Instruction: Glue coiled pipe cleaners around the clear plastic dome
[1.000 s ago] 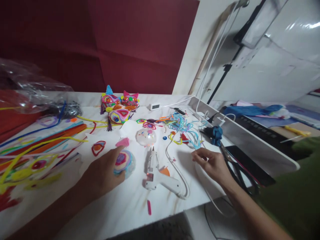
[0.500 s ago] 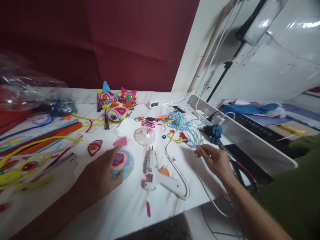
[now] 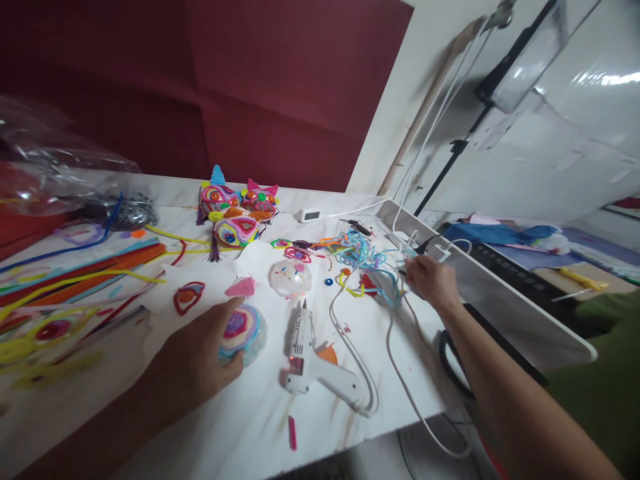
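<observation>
The left hand point(image 3: 197, 350) is gripping the ringed dome point(image 3: 245, 328) by its side, thumb and fingers spread around it; the dome is resting on the near part of the desk point(image 3: 235, 427), left of the glue gun point(image 3: 330, 378). A pink piece point(image 3: 241, 287) is lying just beyond the fingers. The right hand point(image 3: 431, 283) is reaching right of the blue strip tangle point(image 3: 357, 250), its fingers curling inward; whether they are holding anything cannot be determined. A clear dome point(image 3: 290, 279) is sitting beyond the gun's nozzle. Three decorated pieces point(image 3: 237, 229) are standing farther back.
</observation>
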{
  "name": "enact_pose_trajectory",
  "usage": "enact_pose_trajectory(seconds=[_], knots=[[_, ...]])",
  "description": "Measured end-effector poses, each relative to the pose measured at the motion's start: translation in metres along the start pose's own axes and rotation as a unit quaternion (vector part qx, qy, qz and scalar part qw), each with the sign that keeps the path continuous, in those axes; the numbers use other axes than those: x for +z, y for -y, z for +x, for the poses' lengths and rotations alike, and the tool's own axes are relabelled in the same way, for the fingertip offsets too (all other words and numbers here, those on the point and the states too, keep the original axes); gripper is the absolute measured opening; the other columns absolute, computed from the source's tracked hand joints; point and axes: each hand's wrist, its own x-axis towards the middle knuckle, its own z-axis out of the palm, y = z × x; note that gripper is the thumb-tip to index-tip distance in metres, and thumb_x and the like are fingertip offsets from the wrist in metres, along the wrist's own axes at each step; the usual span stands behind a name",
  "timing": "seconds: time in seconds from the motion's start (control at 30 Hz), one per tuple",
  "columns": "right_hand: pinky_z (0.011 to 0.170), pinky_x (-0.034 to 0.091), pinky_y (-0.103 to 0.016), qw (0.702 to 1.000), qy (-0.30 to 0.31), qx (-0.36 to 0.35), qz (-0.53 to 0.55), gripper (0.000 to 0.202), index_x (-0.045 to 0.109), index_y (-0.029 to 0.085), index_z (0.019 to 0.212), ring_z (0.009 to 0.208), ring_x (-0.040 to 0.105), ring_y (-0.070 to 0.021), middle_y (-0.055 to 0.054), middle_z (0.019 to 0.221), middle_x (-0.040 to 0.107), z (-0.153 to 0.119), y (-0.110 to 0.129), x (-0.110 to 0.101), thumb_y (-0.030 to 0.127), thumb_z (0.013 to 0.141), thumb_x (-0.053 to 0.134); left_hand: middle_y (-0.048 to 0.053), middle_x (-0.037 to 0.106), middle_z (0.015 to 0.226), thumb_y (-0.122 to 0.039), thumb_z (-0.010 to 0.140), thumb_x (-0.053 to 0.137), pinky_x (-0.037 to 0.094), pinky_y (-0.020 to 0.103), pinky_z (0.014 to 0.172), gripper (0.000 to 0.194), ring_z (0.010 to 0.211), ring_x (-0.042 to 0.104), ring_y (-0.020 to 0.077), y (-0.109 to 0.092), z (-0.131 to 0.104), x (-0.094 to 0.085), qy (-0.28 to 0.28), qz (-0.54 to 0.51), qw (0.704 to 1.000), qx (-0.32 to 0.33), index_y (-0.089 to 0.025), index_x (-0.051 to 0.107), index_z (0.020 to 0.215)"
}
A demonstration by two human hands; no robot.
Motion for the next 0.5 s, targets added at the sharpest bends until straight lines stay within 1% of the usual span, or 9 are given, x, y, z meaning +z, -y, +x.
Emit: enact_pose_trajectory(seconds=[0.07, 0.1, 0.13, 0.23, 0.3, 0.4, 0.5], knots=[[0.103, 0.073, -0.047, 0.999, 0.015, -0.021, -0.038, 0.03, 0.083, 0.021, 0.131, 0.113, 0.084, -0.0241, -0.008, 0.132, 0.086, 0.019, -0.004, 0.001, 0.048, 0.119, 0.082, 0.0, 0.068, 0.1, -0.041, 0.048, 0.056, 0.058, 0.031, 0.067, 0.071, 0.083, 0.069, 0.024, 0.001, 0.0, 0.001, -0.006, 0.005, 1.0, 0.003, -0.033, 0.039, 0.117], [0.107, 0.073, -0.049, 0.997, 0.029, -0.034, -0.055, 0.031, 0.082, 0.022, 0.137, 0.121, 0.083, -0.0263, -0.01, 0.142, 0.084, 0.026, -0.005, 0.003, 0.046, 0.119, 0.083, 0.001, 0.068, 0.1, -0.041, 0.047, 0.056, 0.058, 0.031, 0.067, 0.072, 0.083, 0.069, 0.0242, 0.001, 0.0, 0.002, -0.007, 0.006, 1.0, 0.003, -0.032, 0.039, 0.117], [0.109, 0.073, -0.051, 0.995, 0.047, -0.046, -0.071, 0.033, 0.082, 0.022, 0.141, 0.125, 0.082, -0.0278, -0.011, 0.148, 0.082, 0.031, -0.006, 0.006, 0.045, 0.118, 0.084, 0.001, 0.068, 0.1, -0.041, 0.047, 0.056, 0.058, 0.031, 0.067, 0.073, 0.083, 0.069, 0.0245, 0.002, 0.0, 0.002, -0.008, 0.007, 1.0, 0.001, -0.032, 0.039, 0.117], [0.109, 0.073, -0.052, 0.986, 0.105, -0.063, -0.117, 0.036, 0.081, 0.022, 0.145, 0.125, 0.082, -0.0282, -0.011, 0.149, 0.082, 0.039, -0.008, 0.022, 0.046, 0.117, 0.085, 0.001, 0.067, 0.103, -0.042, 0.047, 0.056, 0.057, 0.032, 0.069, 0.074, 0.086, 0.068, 0.0253, 0.003, -0.001, 0.004, 0.005, 0.003, 1.0, -0.013, -0.033, 0.038, 0.117], [0.108, 0.073, -0.051, 0.98, 0.127, -0.061, -0.142, 0.037, 0.08, 0.023, 0.147, 0.125, 0.082, -0.028, -0.012, 0.15, 0.081, 0.04, -0.008, 0.033, 0.046, 0.118, 0.084, 0.0, 0.066, 0.105, -0.042, 0.047, 0.056, 0.057, 0.033, 0.071, 0.073, 0.089, 0.067, 0.0256, 0.003, -0.001, 0.004, 0.024, -0.006, 0.999, -0.027, -0.033, 0.038, 0.117], [0.109, 0.073, -0.052, 0.976, 0.133, -0.053, -0.165, 0.04, 0.079, 0.023, 0.15, 0.128, 0.082, -0.0292, -0.013, 0.154, 0.08, 0.043, -0.008, 0.04, 0.046, 0.118, 0.085, 0.0, 0.065, 0.106, -0.041, 0.048, 0.056, 0.056, 0.035, 0.075, 0.072, 0.091, 0.066, 0.0263, 0.003, -0.002, 0.004, 0.043, -0.023, 0.998, -0.041, -0.033, 0.039, 0.118], [0.109, 0.073, -0.052, 0.976, 0.12, -0.041, -0.178, 0.041, 0.079, 0.023, 0.151, 0.128, 0.082, -0.0293, -0.013, 0.153, 0.08, 0.05, -0.007, 0.033, 0.047, 0.118, 0.084, 0.0, 0.065, 0.108, -0.038, 0.047, 0.057, 0.057, 0.036, 0.074, 0.075, 0.094, 0.065, 0.0279, 0.003, -0.002, 0.005, 0.039, -0.033, 0.998, -0.043, -0.033, 0.037, 0.12]])
